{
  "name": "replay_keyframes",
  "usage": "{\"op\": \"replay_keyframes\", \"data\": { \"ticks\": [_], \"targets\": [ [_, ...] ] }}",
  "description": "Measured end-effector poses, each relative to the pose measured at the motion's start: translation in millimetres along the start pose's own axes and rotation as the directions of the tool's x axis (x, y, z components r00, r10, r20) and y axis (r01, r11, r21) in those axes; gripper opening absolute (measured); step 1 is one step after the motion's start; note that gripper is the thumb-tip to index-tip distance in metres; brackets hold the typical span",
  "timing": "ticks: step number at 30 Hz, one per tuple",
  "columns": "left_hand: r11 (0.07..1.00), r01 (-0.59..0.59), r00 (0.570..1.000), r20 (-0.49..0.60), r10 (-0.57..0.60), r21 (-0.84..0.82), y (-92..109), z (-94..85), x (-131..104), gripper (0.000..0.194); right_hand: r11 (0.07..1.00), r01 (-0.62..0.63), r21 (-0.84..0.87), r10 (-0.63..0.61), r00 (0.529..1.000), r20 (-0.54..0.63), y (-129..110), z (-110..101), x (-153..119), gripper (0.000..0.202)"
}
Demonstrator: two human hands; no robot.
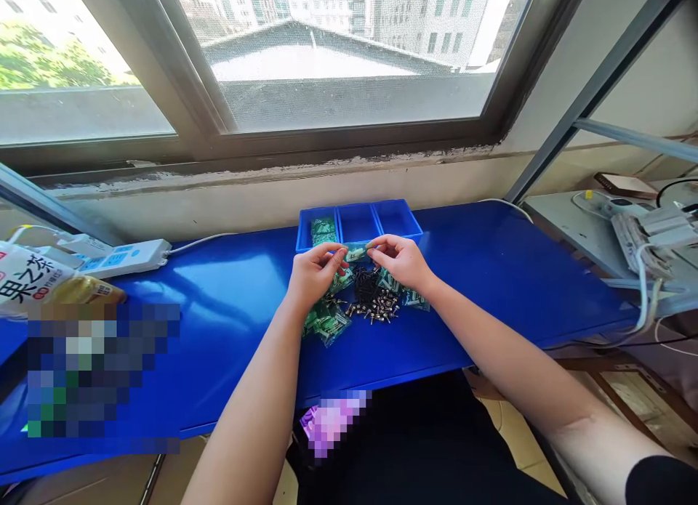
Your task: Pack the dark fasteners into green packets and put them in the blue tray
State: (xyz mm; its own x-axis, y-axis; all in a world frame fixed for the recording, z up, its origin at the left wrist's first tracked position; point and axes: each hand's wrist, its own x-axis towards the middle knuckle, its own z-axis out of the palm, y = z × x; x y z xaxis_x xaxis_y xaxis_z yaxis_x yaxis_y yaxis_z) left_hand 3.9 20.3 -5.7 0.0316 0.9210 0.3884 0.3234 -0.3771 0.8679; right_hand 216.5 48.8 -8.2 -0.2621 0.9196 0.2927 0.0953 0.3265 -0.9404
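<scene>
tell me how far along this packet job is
Partway, it seems. Green packets inside the blue tray look done. The left hand and right hand hold another packet. Apparently left: loose black pieces, metal pieces and the tabletop packets.

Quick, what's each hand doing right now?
Left hand: pinching one end of a small clear-and-green plastic packet.
Right hand: pinching the packet's other end.

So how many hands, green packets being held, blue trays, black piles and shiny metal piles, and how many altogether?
Left hand and right hand: 2
Held green packet: 1
Blue tray: 1
Black pile: 1
Shiny metal pile: 1
Total: 6
</scene>
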Motion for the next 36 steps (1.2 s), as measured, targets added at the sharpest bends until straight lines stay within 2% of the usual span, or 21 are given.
{"op": "replay_keyframes", "data": {
  "ticks": [3, 7, 11, 20, 24, 28, 31, 36],
  "targets": [
    [1.000, 0.005, 1.000, 0.001, -0.005, -0.021, 2.7, -0.7, -0.6, 0.026, 0.991, -0.041, 0.125, 0.037, 0.999, 0.033, 0.3, 1.1, 0.1, 0.033],
    [0.999, -0.031, 1.000, -0.004, 0.031, -0.043, 6.9, -2.5, -1.3, 0.026, 0.982, -0.074, 0.172, 0.070, 0.997, 0.026, -4.4, 0.4, 0.7, 0.033],
    [0.998, -0.067, 0.997, -0.040, 0.068, 0.016, 8.4, -3.3, -1.3, 0.025, 0.990, -0.063, 0.124, 0.067, 0.997, -0.032, -5.0, -0.2, 1.4, 0.032],
    [0.984, -0.121, 0.989, -0.065, 0.130, 0.127, 1.1, -2.7, 0.9, 0.013, 0.999, 0.045, -0.031, -0.047, 0.996, -0.075, 1.1, 2.6, -1.7, 0.024],
    [0.993, -0.091, 0.992, -0.077, 0.097, 0.070, -0.1, -2.1, 1.0, 0.015, 0.999, 0.047, -0.009, -0.048, 0.996, -0.078, -1.2, 2.3, -2.3, 0.027],
    [0.999, -0.029, 0.996, -0.088, 0.028, -0.014, 0.0, -1.5, 0.9, 0.027, 1.000, 0.024, 0.002, -0.023, 0.998, -0.060, -2.1, 1.6, -1.9, 0.036],
    [0.999, -0.026, 0.997, -0.077, 0.024, -0.024, 1.1, -1.7, 1.1, 0.035, 1.000, 0.019, 0.003, -0.018, 0.999, -0.047, -1.3, 1.6, -1.7, 0.035],
    [0.997, -0.070, 0.996, -0.060, 0.072, 0.033, 1.5, -1.9, 1.0, 0.025, 1.000, 0.028, -0.005, -0.029, 0.998, -0.055, 2.8, 1.8, -1.2, 0.034]
  ]
}}
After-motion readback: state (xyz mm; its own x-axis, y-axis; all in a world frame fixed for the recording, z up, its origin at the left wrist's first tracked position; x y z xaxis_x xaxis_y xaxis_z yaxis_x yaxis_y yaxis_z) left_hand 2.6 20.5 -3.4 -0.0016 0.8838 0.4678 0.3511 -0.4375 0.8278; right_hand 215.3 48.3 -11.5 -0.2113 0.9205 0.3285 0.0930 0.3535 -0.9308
